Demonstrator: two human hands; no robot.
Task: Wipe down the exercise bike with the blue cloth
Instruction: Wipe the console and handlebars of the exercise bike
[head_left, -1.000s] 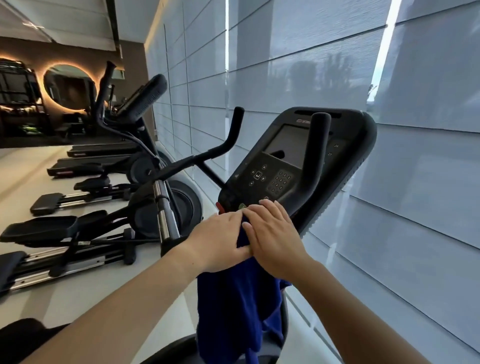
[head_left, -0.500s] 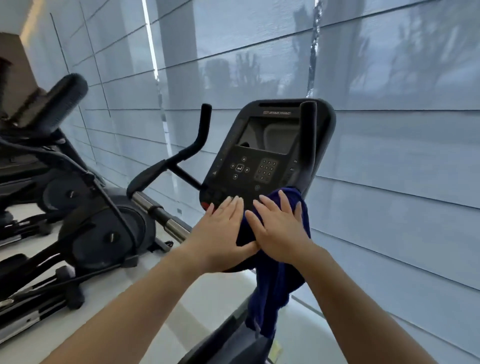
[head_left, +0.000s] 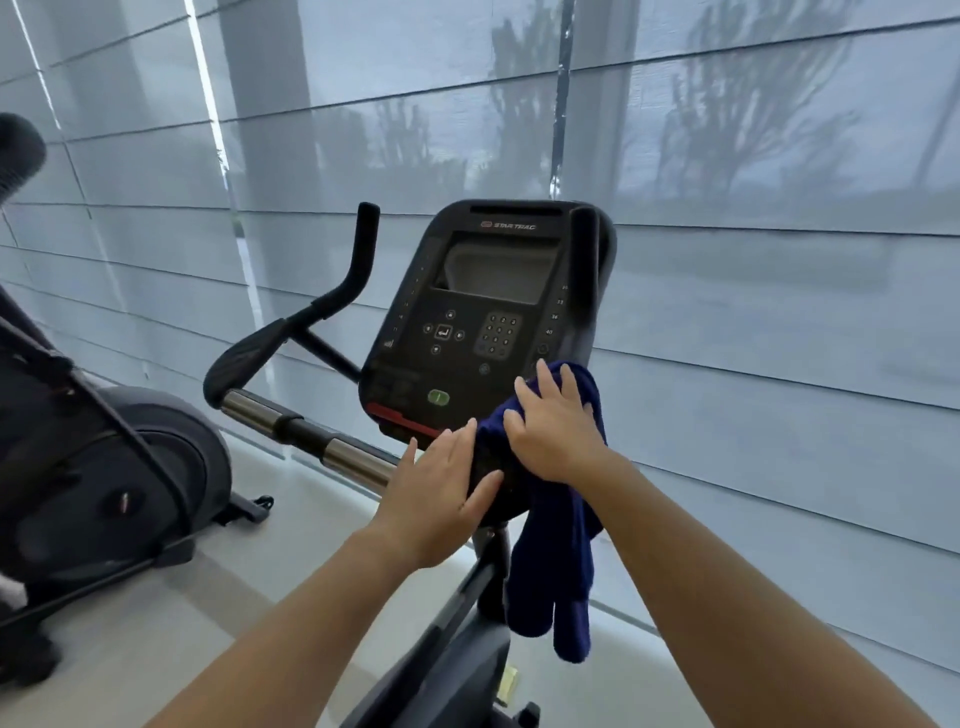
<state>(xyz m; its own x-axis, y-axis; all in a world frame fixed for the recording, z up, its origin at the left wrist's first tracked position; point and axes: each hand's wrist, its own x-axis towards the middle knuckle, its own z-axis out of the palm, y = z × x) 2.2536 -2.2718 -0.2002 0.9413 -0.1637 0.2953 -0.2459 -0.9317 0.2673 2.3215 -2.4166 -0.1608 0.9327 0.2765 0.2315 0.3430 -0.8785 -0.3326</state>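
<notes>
Left hand (head_left: 441, 493): fingers straight, lying flat on the lower edge of the bike's (head_left: 447, 654) console (head_left: 415, 364), holding nothing. Right hand (head_left: 558, 431), just right of it: fingers spread, pressing the cloth (head_left: 550, 571) onto the console's lower right corner. Cloth bunched under that palm, the rest hanging below the wrist. Handlebar (head_left: 291, 423) to the left of the left hand. Blinds (head_left: 753, 312) beyond.
</notes>
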